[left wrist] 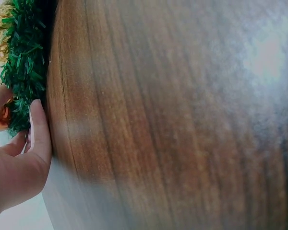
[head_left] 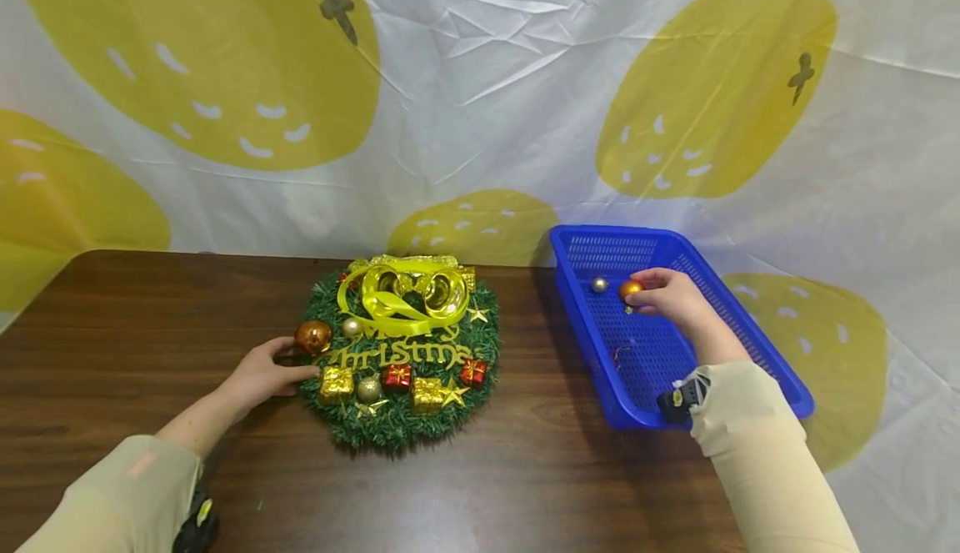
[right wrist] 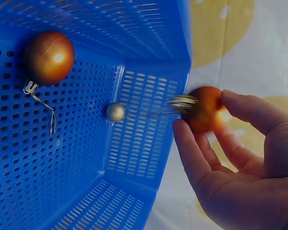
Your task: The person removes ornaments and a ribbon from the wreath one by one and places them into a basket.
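At its left edge, the green Christmas wreath (head_left: 401, 432) has my left hand (head_left: 262, 374) on it, thumb and fingers around the garland. A copper bauble (head_left: 312, 336) sits right by those fingers. In the left wrist view, the wreath's green tinsel (left wrist: 26, 62) lies between my spread fingertips. My right hand (head_left: 675, 299) pinches an orange bauble (head_left: 631, 289) over the blue basket (head_left: 607, 369). The right wrist view shows its cap and string toward the basket. Inside lie another orange bauble (right wrist: 50, 57) and a small silver bauble (head_left: 599, 284).
Gold ribbon and bells (head_left: 408, 294) top the wreath, with gold and red gift boxes (head_left: 427, 394) and stars around the lettering. A brown wooden table (head_left: 150, 328) lies under the things. The fruit-print curtain (head_left: 495, 119) hangs directly behind the table.
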Motion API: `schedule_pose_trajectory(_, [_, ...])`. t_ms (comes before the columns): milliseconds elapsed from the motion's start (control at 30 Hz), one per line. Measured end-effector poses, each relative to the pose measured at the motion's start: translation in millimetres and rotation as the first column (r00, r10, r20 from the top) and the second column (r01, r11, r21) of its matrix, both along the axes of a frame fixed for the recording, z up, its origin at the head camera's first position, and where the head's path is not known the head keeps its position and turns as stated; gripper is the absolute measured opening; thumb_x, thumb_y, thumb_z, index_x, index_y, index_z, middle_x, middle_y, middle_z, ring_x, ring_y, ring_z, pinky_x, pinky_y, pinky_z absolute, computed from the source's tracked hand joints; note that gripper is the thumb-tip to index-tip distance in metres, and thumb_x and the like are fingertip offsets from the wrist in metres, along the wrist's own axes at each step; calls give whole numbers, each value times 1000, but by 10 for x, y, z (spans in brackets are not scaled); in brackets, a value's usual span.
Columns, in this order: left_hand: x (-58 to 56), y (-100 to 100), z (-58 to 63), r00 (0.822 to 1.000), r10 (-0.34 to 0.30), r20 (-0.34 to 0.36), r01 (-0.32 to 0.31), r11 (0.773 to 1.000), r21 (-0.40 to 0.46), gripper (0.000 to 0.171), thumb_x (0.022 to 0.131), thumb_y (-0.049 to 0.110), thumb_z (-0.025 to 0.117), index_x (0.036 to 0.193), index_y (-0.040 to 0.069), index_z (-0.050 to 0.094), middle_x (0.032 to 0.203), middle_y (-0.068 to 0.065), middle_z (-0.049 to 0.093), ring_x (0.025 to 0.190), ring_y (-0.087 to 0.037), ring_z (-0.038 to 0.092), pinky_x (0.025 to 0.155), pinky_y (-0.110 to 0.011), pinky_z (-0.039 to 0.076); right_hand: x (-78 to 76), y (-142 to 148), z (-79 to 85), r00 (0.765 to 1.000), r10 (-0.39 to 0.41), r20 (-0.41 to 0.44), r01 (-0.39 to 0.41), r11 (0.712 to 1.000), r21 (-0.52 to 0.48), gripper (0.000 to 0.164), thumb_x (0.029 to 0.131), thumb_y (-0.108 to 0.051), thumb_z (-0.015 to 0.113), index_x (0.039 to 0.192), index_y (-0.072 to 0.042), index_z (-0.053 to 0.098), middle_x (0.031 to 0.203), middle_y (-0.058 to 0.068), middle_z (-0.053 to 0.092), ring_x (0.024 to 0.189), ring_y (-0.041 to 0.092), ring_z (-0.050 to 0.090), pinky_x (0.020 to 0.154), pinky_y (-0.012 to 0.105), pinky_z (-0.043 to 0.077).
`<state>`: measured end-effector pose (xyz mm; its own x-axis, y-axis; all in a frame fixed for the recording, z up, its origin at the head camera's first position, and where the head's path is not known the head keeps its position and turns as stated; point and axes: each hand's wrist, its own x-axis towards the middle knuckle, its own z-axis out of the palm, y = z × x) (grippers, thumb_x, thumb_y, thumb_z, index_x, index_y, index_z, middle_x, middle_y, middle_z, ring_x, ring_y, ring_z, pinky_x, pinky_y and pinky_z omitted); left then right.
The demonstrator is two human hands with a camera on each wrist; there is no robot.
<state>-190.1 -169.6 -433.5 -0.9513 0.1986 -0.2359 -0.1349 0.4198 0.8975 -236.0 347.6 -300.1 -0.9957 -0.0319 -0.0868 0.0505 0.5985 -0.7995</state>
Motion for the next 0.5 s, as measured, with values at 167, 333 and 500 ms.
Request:
schedule_pose_trajectory(167, [4,-4,9,1000,-3,-1,3,1000,-3,81,89,23,64,142,-16,17,138,-38,30,116,-45,49,79,-35,58,17,-31,-8,1000,-18,24,18,1000,18,49,89,-4,59,129,16,39,114,23,55,77,-4,56,84,32,57])
schedule_pose_trajectory(333, [4,-5,7,1000,-5,2,5,1000,-2,80,89,23,63,142,-17,17,138,-38,29,116,-44,49,79,-35,58,25,-116,39,1000,-13,1,13,1000,-2,50,90,-11,59,131,13,41,122,27,52,77,-7,56,81,24,57])
schedule_pose_trajectory(500, [5,-6,6,1000,-7,3,7,1000,-3,81,89,23,63,142,-16,16,138,-38,28,116,-45,48,80,-35,58,28,-279,127,999,21,-32,-21,1000,-5,50,91,-13,59,131,11,42,129,30,48,78,-9,56,84,24,56])
